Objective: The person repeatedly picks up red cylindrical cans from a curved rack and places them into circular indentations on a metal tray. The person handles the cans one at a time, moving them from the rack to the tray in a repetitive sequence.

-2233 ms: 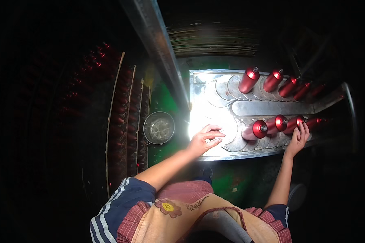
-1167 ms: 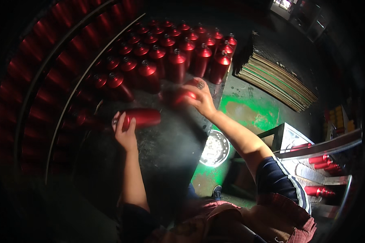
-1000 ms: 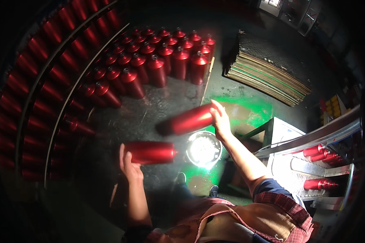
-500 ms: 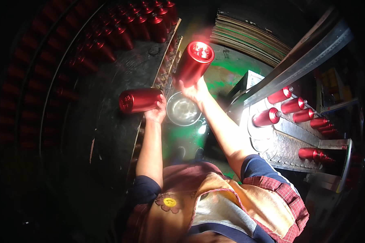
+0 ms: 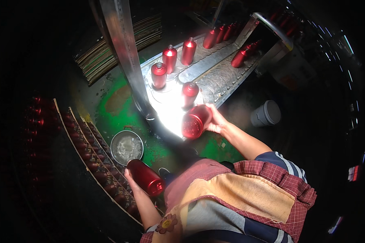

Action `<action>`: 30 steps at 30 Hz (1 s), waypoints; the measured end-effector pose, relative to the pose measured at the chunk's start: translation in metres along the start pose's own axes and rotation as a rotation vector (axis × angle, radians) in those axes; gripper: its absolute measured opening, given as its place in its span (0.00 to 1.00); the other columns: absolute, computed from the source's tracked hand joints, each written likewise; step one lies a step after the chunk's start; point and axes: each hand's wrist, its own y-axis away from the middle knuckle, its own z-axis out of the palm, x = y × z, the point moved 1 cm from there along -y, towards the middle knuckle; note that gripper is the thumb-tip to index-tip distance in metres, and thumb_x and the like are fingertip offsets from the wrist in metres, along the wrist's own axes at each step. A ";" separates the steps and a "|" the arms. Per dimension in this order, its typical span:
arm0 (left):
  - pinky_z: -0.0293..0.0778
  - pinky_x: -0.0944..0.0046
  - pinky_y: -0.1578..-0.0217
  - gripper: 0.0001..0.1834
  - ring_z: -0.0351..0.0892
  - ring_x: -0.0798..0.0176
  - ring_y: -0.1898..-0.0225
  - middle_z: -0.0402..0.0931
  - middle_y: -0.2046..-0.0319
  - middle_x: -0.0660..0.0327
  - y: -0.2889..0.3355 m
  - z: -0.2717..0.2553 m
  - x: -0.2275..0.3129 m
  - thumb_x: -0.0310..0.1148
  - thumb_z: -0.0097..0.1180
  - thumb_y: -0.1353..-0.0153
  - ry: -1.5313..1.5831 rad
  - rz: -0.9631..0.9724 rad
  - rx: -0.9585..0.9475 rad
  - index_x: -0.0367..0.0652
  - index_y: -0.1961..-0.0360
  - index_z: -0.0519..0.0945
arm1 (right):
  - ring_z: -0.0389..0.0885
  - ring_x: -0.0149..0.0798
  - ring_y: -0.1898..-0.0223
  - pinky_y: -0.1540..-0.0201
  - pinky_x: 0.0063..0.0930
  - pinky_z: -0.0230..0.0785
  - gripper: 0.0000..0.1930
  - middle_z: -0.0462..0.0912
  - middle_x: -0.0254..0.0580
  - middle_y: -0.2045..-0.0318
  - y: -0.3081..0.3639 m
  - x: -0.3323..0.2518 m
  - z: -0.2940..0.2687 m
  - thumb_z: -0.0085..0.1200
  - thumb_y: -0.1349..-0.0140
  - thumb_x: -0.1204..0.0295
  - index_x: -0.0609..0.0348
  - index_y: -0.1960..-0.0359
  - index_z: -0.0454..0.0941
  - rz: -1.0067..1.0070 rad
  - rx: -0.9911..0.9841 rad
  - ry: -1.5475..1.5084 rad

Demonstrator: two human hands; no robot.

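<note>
My left hand (image 5: 132, 181) is closed round a glossy red metal bottle (image 5: 145, 177), low beside my body, its base tilted toward me. In my right hand (image 5: 217, 120) is a second red bottle (image 5: 198, 120), held tilted with its base toward me at the near end of a metal conveyor (image 5: 198, 76). Just beyond that bottle, a red bottle (image 5: 190, 93) stands upright on the conveyor. Farther along are more upright ones, among them a bottle (image 5: 159, 76) near the left edge. Bright glare washes out part of the conveyor's near end.
A round metal basin (image 5: 127, 147) sits on the green floor, left of centre. Layers of red bottles (image 5: 91, 165) between thin boards stand at the left. A metal post (image 5: 125, 52) rises beside the conveyor, near stacked sheets (image 5: 113, 50). A white bucket (image 5: 266, 113) is at the right.
The view has turned right, from the stacked bottles to the conveyor. My right hand has carried its bottle to the conveyor's near end; my left still holds its bottle, now closer to my body.
</note>
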 end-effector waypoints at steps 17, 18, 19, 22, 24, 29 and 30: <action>0.68 0.51 0.44 0.24 0.66 0.43 0.43 0.65 0.39 0.51 -0.202 0.550 -0.387 0.32 0.67 0.53 -1.684 0.861 -0.451 0.57 0.51 0.83 | 0.64 0.55 0.40 0.40 0.41 0.66 0.21 0.64 0.45 0.38 -0.108 -0.347 -0.303 0.66 0.52 0.64 0.26 0.54 0.83 -0.809 0.907 1.421; 0.68 0.51 0.43 0.25 0.66 0.41 0.43 0.64 0.37 0.52 -0.212 0.555 -0.402 0.33 0.67 0.52 -1.667 0.851 -0.449 0.59 0.50 0.83 | 0.63 0.55 0.40 0.40 0.41 0.66 0.21 0.63 0.45 0.38 -0.120 -0.356 -0.309 0.66 0.52 0.64 0.25 0.53 0.83 -0.686 0.902 1.460; 0.68 0.51 0.43 0.25 0.65 0.40 0.42 0.62 0.35 0.52 -0.222 0.562 -0.413 0.33 0.67 0.51 -1.662 0.813 -0.429 0.60 0.48 0.82 | 0.63 0.55 0.39 0.39 0.41 0.65 0.22 0.62 0.47 0.36 -0.127 -0.367 -0.311 0.65 0.50 0.64 0.25 0.51 0.82 -0.737 0.889 1.487; 0.65 0.49 0.39 0.26 0.65 0.38 0.40 0.54 0.31 0.43 -0.220 0.581 -0.410 0.35 0.69 0.50 -1.746 0.888 -0.468 0.62 0.47 0.82 | 0.62 0.56 0.37 0.38 0.41 0.63 0.19 0.64 0.55 0.37 -0.113 -0.392 -0.301 0.63 0.46 0.64 0.31 0.51 0.83 -1.016 0.854 1.437; 0.65 0.51 0.39 0.23 0.67 0.42 0.40 0.55 0.32 0.41 -0.195 0.576 -0.376 0.34 0.68 0.49 -1.537 0.892 -0.583 0.59 0.49 0.83 | 0.67 0.52 0.39 0.39 0.37 0.64 0.17 0.67 0.54 0.40 -0.077 -0.392 -0.289 0.60 0.43 0.70 0.39 0.51 0.83 -1.216 0.755 1.100; 0.75 0.68 0.56 0.11 0.78 0.69 0.56 0.80 0.54 0.60 -0.080 0.436 -0.247 0.27 0.58 0.38 -0.998 0.548 -0.625 0.41 0.54 0.84 | 0.76 0.33 0.63 0.60 0.23 0.71 0.08 0.75 0.43 0.59 0.013 -0.242 -0.209 0.49 0.39 0.86 0.65 0.64 0.80 -1.267 0.241 0.717; 0.76 0.69 0.58 0.11 0.79 0.71 0.60 0.82 0.60 0.62 -0.055 0.388 -0.220 0.28 0.58 0.37 -0.910 0.295 -0.501 0.40 0.55 0.84 | 0.75 0.32 0.65 0.62 0.21 0.70 0.08 0.76 0.43 0.63 0.019 -0.195 -0.183 0.48 0.41 0.87 0.65 0.66 0.78 -1.171 0.107 0.691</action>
